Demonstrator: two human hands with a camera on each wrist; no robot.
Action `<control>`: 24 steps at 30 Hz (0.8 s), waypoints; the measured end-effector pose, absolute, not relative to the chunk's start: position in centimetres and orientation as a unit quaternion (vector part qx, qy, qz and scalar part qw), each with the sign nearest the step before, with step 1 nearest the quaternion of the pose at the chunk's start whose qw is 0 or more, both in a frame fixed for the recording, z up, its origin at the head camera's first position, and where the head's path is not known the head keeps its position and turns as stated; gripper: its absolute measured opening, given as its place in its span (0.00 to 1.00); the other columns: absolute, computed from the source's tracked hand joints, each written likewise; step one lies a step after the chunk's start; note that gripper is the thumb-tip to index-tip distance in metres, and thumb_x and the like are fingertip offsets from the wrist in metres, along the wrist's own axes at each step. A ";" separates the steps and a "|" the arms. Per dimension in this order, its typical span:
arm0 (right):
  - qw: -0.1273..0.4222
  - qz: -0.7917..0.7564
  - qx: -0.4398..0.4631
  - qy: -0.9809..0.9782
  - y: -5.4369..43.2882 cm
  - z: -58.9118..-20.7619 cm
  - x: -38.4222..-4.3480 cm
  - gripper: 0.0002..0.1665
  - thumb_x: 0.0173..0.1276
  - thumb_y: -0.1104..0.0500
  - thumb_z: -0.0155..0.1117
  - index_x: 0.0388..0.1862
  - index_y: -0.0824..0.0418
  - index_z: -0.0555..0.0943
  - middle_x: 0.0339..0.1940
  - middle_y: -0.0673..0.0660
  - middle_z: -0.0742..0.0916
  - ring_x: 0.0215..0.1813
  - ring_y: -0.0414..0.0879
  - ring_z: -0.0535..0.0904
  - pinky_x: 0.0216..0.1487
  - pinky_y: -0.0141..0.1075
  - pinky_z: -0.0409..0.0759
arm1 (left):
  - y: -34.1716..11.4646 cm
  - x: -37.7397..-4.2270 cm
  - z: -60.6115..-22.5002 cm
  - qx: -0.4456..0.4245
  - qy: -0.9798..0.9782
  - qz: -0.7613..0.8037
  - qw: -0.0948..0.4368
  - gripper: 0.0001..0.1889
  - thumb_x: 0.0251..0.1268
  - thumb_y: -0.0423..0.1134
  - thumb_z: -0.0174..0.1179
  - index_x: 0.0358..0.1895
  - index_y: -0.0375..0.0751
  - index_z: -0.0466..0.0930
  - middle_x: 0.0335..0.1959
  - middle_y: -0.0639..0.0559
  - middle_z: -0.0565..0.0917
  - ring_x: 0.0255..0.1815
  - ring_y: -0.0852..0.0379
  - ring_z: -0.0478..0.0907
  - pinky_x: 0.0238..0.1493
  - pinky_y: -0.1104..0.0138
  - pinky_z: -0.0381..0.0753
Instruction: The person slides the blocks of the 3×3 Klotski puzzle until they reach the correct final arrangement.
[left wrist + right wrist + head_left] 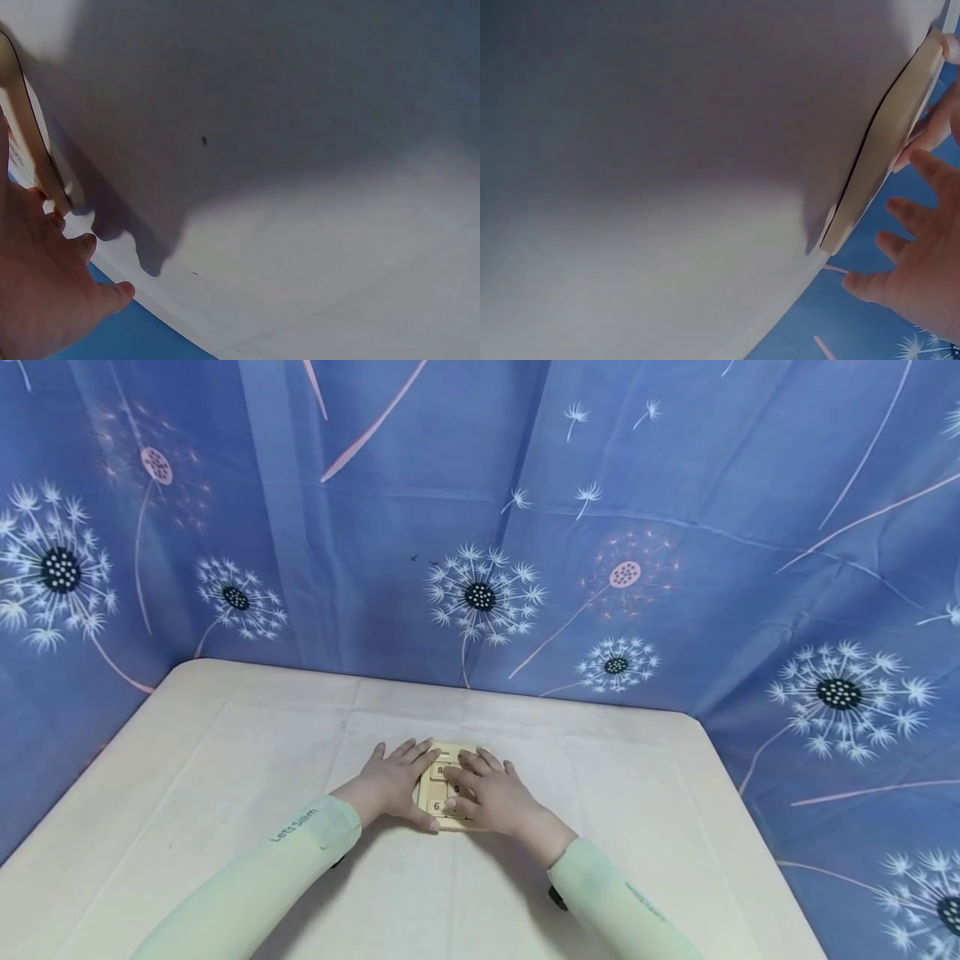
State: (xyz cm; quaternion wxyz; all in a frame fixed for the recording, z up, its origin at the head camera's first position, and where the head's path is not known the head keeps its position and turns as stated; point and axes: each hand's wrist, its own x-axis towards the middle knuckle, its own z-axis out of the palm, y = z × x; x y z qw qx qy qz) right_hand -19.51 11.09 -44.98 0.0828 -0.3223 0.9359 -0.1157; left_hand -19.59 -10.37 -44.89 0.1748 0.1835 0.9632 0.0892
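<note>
A wooden number slide puzzle (pixel 435 790) lies flat on the table, its tiles 8, 5 and 6 showing between the hands. My left hand (pixel 392 782) holds the frame along its left side, thumb at the near corner and fingers at the far end. From the right, my right hand (pixel 495 789) reaches over the board with fingers spread, fingertips on or close over the tiles. That hand hides most of the puzzle's right side. In the right wrist view the puzzle's pale side edge (pixel 885 142) shows beside the extended fingers.
The puzzle rests on a table with a pale cover (pixel 600 777). A blue curtain (pixel 375 527) with a dandelion print surrounds the table's back and sides. Both forearms wear light green sleeves (pixel 255 877).
</note>
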 end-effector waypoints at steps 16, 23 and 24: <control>0.113 -0.104 -0.289 0.945 10.4 -44.8 -20.2 0.34 0.78 0.37 0.54 0.76 0.50 0.72 0.82 0.61 0.67 0.84 0.66 0.57 0.78 0.72 0.59 | -10.4 -19.6 -44.6 0.180 0.962 0.094 0.184 0.64 0.46 0.73 0.72 0.83 0.47 0.51 0.87 0.49 0.49 0.87 0.42 0.47 0.83 0.34 0.48; 0.113 -0.105 -0.287 0.945 10.4 -44.8 -20.3 0.33 0.78 0.37 0.54 0.76 0.49 0.72 0.82 0.61 0.68 0.84 0.66 0.57 0.77 0.72 0.60 | -10.4 -19.5 -44.7 0.179 0.962 0.096 0.184 0.63 0.46 0.73 0.72 0.83 0.47 0.51 0.87 0.49 0.49 0.87 0.43 0.47 0.83 0.34 0.48; 0.114 -0.105 -0.287 0.945 10.4 -44.8 -20.2 0.33 0.78 0.37 0.54 0.76 0.49 0.72 0.82 0.61 0.68 0.84 0.67 0.57 0.77 0.73 0.59 | -10.4 -19.5 -44.7 0.179 0.962 0.095 0.184 0.63 0.46 0.73 0.72 0.83 0.48 0.51 0.87 0.49 0.49 0.87 0.43 0.47 0.83 0.35 0.48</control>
